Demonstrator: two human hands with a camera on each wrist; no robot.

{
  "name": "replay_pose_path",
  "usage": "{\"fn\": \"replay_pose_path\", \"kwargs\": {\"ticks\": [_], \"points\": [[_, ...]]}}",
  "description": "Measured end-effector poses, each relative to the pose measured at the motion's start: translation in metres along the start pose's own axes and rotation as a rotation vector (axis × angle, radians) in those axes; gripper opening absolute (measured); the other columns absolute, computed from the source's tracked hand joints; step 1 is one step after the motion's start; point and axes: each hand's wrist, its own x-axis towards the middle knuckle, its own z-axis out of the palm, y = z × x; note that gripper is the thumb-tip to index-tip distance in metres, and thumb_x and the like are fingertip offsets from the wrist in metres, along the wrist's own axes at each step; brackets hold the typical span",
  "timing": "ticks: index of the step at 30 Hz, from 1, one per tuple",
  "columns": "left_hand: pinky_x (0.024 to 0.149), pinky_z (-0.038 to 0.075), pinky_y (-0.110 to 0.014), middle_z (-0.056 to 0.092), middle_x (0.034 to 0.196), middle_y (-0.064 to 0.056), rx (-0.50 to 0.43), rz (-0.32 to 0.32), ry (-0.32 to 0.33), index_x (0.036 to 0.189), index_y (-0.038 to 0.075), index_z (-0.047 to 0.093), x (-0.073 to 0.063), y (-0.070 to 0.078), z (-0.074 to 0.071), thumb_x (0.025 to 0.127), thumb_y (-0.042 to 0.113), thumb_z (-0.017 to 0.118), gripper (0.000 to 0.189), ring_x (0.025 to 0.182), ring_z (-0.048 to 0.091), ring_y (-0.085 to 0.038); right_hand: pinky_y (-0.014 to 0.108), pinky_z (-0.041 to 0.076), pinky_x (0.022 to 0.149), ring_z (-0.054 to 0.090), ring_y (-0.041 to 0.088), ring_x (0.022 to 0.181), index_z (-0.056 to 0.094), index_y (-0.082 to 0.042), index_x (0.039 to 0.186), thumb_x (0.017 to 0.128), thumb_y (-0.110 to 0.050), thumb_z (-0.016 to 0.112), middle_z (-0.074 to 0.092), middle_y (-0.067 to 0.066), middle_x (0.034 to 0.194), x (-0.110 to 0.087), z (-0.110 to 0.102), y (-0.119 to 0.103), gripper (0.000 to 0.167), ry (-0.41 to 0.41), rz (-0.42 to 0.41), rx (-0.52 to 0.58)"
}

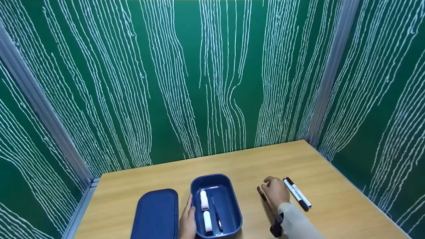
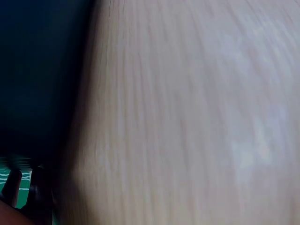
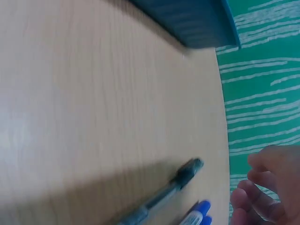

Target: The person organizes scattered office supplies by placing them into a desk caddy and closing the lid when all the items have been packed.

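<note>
Box (image 1: 229, 205): smooth plastic, glossy on the inside floor. Lid (image 1: 156, 212): plastic too, duller, near matt. Desk (image 1: 245, 166): wood grain, smooth, soft sheen. Markers (image 1: 299, 192): smooth hard plastic. White pieces (image 1: 207, 221) in the box: smooth, plastic-looking. Corner posts (image 1: 328, 79): metal-looking, satin. Sleeve (image 1: 298, 222): matt cloth. Wall panels (image 1: 187, 20): flat, mostly matt, streaked surface, material unclear.

Can count one box (image 1: 229, 209), one lid (image 1: 156, 215), two white objects (image 1: 204, 200), two pens (image 1: 217, 217), two black-capped markers (image 1: 298, 192), at least one blue-capped marker (image 3: 203, 206), two hands (image 1: 277, 192), one table (image 1: 259, 161).
</note>
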Motion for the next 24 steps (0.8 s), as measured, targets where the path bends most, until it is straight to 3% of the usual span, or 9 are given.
{"fn": "replay_pose_path", "kwargs": {"ticks": [5,14,20,24], "points": [[0.109,0.032,-0.062,0.040,0.154,-0.017,-0.010,0.029,-0.002,0.151,0.021,0.042,0.000,0.001,-0.001,0.102,0.014,0.039,0.050,0.141,0.035,-0.042,0.040,0.053,0.068,0.065,0.021,0.077,0.069,0.003,0.112,0.089,-0.012,0.069,0.070,0.013,0.094,-0.001,0.001,0.010,0.028,0.005,-0.031,-0.022],[0.112,0.028,-0.062,0.036,0.156,-0.017,-0.025,-0.016,-0.038,0.153,0.021,0.038,0.002,-0.001,0.001,0.103,0.013,0.036,0.051,0.143,0.030,-0.042,0.032,0.052,0.055,0.063,0.016,0.063,0.067,0.007,0.108,0.085,-0.010,0.073,0.070,0.009,0.078,-0.004,0.016,0.021,0.029,-0.043,0.008,-0.028],[0.110,0.030,-0.063,0.038,0.155,-0.017,-0.003,-0.024,-0.019,0.152,0.023,0.040,0.003,-0.001,0.002,0.102,0.014,0.038,0.051,0.142,0.033,-0.043,0.038,0.057,0.065,0.067,0.024,0.075,0.070,0.005,0.102,0.078,0.003,0.073,0.072,0.016,0.091,-0.007,0.022,0.024,0.023,-0.066,-0.029,-0.041],[0.110,0.030,-0.063,0.038,0.155,-0.017,-0.005,-0.025,-0.014,0.152,0.023,0.040,0.004,0.000,0.001,0.102,0.014,0.038,0.051,0.142,0.033,-0.043,0.040,0.057,0.067,0.067,0.024,0.076,0.072,0.002,0.098,0.078,0.005,0.073,0.072,0.014,0.088,-0.007,0.024,0.023,0.021,-0.076,-0.023,-0.058]]}}
